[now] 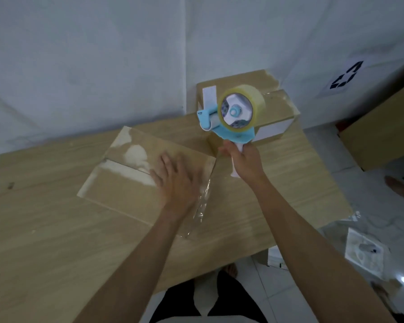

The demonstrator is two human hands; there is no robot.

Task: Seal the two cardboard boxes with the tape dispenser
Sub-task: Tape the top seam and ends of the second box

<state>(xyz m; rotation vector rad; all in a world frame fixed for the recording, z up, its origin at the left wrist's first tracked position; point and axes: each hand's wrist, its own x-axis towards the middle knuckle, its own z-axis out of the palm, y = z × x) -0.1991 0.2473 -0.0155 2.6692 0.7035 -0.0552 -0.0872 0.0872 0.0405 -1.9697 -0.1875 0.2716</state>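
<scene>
Resting on wooden table (44, 229) | left hand (175, 180) flat on box (126, 183) | right hand (245, 159) gripping tape dispenser (233, 113) | white wall (79, 54)

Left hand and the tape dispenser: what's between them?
In the head view, a strip of clear tape hangs between the left hand, flat on the near box, and the raised tape dispenser held by the right hand.

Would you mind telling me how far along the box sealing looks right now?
The near box looks mid-seal: the left hand lies flat on its top beside the clear tape running down its right edge. The right hand holds the tape dispenser raised, the strip seemingly uncut. The far box has closed flaps, but fresh tape cannot be made out there, so it may remain to do.
</scene>
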